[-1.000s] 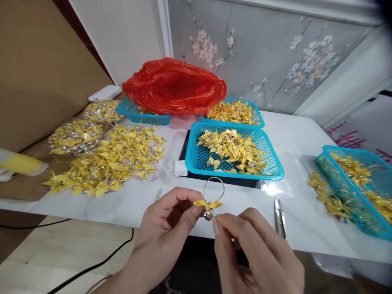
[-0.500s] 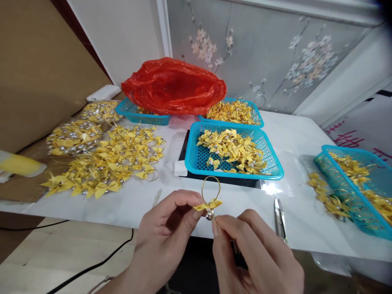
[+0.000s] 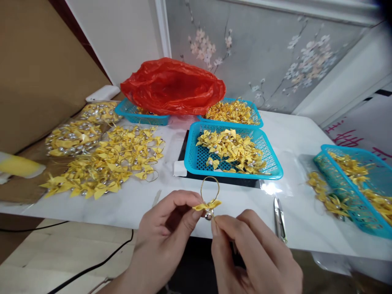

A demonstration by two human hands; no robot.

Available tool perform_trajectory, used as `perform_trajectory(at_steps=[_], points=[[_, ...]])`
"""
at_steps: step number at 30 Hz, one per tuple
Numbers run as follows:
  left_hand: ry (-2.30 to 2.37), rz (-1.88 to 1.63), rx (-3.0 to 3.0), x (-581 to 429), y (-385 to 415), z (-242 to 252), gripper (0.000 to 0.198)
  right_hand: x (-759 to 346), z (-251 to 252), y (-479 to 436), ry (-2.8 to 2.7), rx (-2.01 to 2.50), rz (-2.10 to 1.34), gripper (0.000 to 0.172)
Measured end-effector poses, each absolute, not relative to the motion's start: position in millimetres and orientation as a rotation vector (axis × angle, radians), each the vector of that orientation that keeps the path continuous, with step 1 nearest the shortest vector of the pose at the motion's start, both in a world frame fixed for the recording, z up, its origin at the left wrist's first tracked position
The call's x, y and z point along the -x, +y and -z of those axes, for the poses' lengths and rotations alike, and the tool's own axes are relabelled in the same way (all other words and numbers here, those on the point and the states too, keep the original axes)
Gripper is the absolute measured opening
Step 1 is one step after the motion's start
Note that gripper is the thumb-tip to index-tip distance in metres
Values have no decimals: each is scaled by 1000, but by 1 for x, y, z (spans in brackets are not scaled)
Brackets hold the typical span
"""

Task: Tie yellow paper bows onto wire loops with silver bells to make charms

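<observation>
Between the thumb and fingers of my left hand is a yellow ribbon bow ornament. Its thin gold cord loop stands up above the bow, and a shiny silver bell hangs below. My right hand is closed in a pinch just right of the bell; what lies between its fingertips is too small to name. Both hands are over the table's front edge. Beyond them a blue plastic basket holds many similar yellow bows.
Loose yellow bows lie in a pile at left, with bagged ones behind. Small scissors lie right of my hands. A red plastic bag rests on baskets at the back. Another blue basket stands at the right edge.
Almost nothing differs; the whole view has shifted very slightly. Both hands keep the same hold at the bow and bell.
</observation>
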State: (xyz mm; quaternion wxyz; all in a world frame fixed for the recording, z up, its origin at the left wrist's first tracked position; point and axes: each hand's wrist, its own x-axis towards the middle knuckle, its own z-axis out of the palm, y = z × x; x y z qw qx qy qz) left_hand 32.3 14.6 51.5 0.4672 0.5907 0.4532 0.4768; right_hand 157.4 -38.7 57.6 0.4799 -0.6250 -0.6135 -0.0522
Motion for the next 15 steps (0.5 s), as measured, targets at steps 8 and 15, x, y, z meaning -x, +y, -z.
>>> perform_trajectory(at_steps=[8,15], points=[[1053,-1199,-1580,-31,15,-49,30,-155,-56,-38,-1455,1538,106,15],[1020,-1198,-1644,-27,16,-47,29,-149,-57,-37,-1358,1606,57,13]])
